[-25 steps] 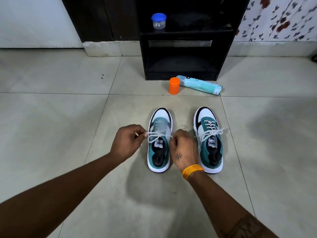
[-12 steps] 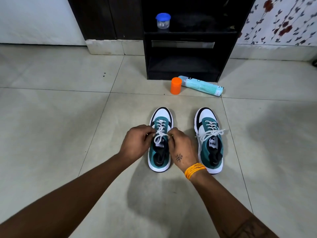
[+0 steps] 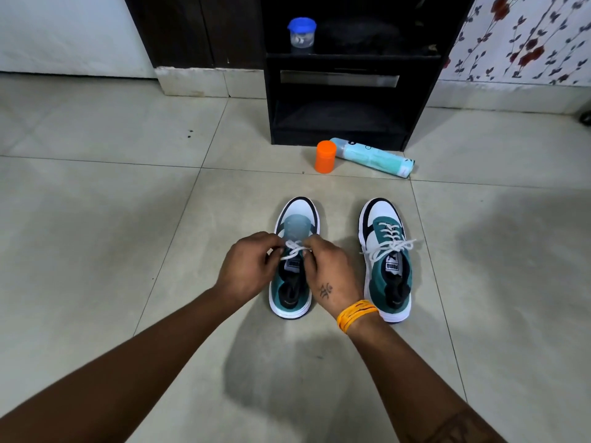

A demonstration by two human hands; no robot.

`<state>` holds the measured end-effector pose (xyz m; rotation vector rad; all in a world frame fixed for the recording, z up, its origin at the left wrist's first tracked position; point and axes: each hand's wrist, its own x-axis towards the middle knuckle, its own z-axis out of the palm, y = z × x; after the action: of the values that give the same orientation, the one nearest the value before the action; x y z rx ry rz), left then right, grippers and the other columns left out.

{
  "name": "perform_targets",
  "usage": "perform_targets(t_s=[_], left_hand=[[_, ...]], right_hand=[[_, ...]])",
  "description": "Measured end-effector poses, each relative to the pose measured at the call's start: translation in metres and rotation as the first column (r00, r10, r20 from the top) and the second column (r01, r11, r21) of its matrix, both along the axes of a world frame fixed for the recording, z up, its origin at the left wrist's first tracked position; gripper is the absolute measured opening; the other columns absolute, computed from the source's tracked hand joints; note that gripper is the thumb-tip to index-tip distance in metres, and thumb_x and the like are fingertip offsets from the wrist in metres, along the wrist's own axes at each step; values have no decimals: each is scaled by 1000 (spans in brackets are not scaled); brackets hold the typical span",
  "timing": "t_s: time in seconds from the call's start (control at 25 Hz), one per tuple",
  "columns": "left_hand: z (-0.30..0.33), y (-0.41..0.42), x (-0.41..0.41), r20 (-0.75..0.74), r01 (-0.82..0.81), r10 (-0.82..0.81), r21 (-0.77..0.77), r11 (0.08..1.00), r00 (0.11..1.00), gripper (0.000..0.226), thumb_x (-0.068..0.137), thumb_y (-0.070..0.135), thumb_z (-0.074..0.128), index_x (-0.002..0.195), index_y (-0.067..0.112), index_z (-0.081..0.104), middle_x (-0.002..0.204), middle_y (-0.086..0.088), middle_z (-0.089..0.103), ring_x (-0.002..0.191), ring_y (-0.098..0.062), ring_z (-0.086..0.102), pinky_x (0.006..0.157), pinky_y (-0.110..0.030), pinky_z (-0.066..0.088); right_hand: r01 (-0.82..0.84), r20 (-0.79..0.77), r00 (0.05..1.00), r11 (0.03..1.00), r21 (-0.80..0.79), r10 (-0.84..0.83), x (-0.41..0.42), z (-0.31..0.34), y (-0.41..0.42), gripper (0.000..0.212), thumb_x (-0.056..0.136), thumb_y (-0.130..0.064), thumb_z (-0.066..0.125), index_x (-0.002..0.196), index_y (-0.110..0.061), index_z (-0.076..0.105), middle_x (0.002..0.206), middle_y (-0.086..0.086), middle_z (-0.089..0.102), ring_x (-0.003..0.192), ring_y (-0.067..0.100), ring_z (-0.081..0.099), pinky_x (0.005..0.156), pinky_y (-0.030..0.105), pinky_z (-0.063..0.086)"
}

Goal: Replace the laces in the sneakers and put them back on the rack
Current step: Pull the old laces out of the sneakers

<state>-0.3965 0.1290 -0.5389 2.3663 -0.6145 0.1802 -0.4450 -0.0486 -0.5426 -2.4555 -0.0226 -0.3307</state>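
Two sneakers stand side by side on the tiled floor (image 3: 128, 203) before the black rack (image 3: 348, 100), the right sneaker (image 3: 385, 263) already tied, the left sneaker (image 3: 292, 282) between the left hand (image 3: 248, 266) and right hand (image 3: 329, 273), both pinching its white lace (image 3: 295, 249).

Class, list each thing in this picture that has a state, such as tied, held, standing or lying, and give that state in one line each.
Left sneaker: on the floor, lace being tied.
Lace: pinched by left hand and right hand.
Right sneaker: on the floor, laced and bow-tied.
Orange cap: upright, off.
Teal bottle: lying, uncapped.
Blue-lidded jar: closed, on the rack.
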Motion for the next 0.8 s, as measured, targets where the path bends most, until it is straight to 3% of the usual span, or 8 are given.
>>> perform_targets(t_s=[0.12, 0.24, 0.32, 0.44, 0.52, 0.6, 0.68, 0.8], left_hand=[[-3, 2, 0, -21, -14, 14, -13, 1000, 1000, 13, 90, 19, 62, 97, 23, 73, 87, 9, 71, 74, -14, 64, 68, -37, 55], [-8, 7, -4, -54, -35, 33, -44, 998, 998, 12, 90, 17, 65, 96, 24, 73, 84, 13, 71, 69, -9, 63, 69, -36, 55], [-6, 6, -4, -80, -88, 80, -102, 991, 994, 15, 92, 16, 65, 98, 26, 74, 87, 15, 72, 69, -5, 64, 70, -32, 55], [3, -4, 1, -54, -83, 74, -165, 983, 996, 17, 91, 15, 63, 101, 24, 74, 92, 15, 73, 72, -5, 64, 70, -30, 54], [10, -14, 5, -38, -17, 12, -139, 990, 999, 14, 86, 17, 64, 94, 24, 73, 90, 12, 71, 74, -7, 65, 71, -33, 56], [13, -18, 9, -36, 10, -13, -83, 996, 999, 13, 81, 17, 67, 88, 26, 72, 86, 10, 70, 72, -10, 65, 70, -34, 56], [13, -17, 12, -25, 6, -8, -51, 999, 1000, 16, 80, 12, 73, 88, 24, 76, 84, 8, 72, 70, -8, 64, 70, -28, 54], [16, -16, 12, 44, 37, -38, 23, 999, 998, 15, 80, 10, 78, 91, 21, 80, 83, 5, 73, 72, -10, 65, 67, -19, 45]], right_hand=[[119, 12, 993, 993, -21, -118, -4, -7, -9, 20, 100, -29, 48, 94, -14, 60, 84, 13, 70, 76, 39, 65, 64, 42, 51], [251, -153, 956, 968, -4, -249, -9, -12, -23, 39, 90, -41, 41, 82, -11, 64, 72, 16, 67, 77, 41, 64, 67, 41, 50], [222, -238, 944, 973, -57, -229, -10, -7, -22, 40, 89, -40, 45, 90, -8, 69, 79, 18, 68, 86, 43, 64, 73, 41, 52], [267, -81, 958, 959, -94, -275, -9, 11, -15, 24, 90, -25, 59, 110, -12, 66, 92, 14, 72, 89, 40, 67, 71, 43, 55], [268, -34, 963, 963, -33, -269, -4, 19, -8, 15, 86, -22, 63, 99, -18, 68, 86, 5, 74, 82, 32, 68, 68, 38, 54], [220, -100, 972, 971, 93, -211, -1, 19, 1, 13, 85, -21, 64, 94, -21, 73, 87, 0, 76, 82, 24, 69, 70, 34, 54], [140, -56, 990, 975, 174, -132, 2, 9, 4, 20, 86, -19, 62, 100, -23, 76, 95, -1, 77, 87, 21, 70, 77, 36, 56], [68, 1, 998, 985, 161, -69, 10, 3, 1, 20, 86, -19, 62, 101, -24, 75, 94, -1, 74, 87, 21, 69, 76, 40, 56]])
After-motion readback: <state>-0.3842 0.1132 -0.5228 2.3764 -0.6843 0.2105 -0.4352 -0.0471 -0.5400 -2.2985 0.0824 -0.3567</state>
